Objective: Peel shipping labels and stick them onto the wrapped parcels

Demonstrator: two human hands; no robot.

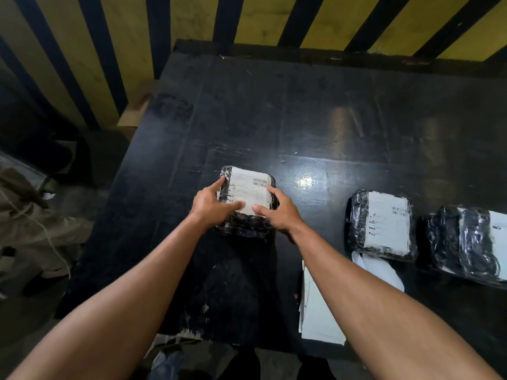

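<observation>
A black plastic-wrapped parcel (241, 224) lies mid-table with a white shipping label (248, 187) on its top face. My left hand (211, 204) rests on the parcel's left side, index finger along the edge and thumb pressing the label's near edge. My right hand (277, 211) sits on the right side, fingers spread, thumb on the label's near edge. Two more wrapped parcels lie to the right: one (356, 223) bearing a label (386, 223), and another (463, 242) at the frame's edge with a label (498, 237) partly cut off.
A stack of white label sheets (321, 316) lies near the table's front edge, with loose white backing paper (381, 270) beside it. The black table (301, 119) backs onto a yellow-and-black striped wall (260, 17). Clutter and cardboard sit on the floor at left.
</observation>
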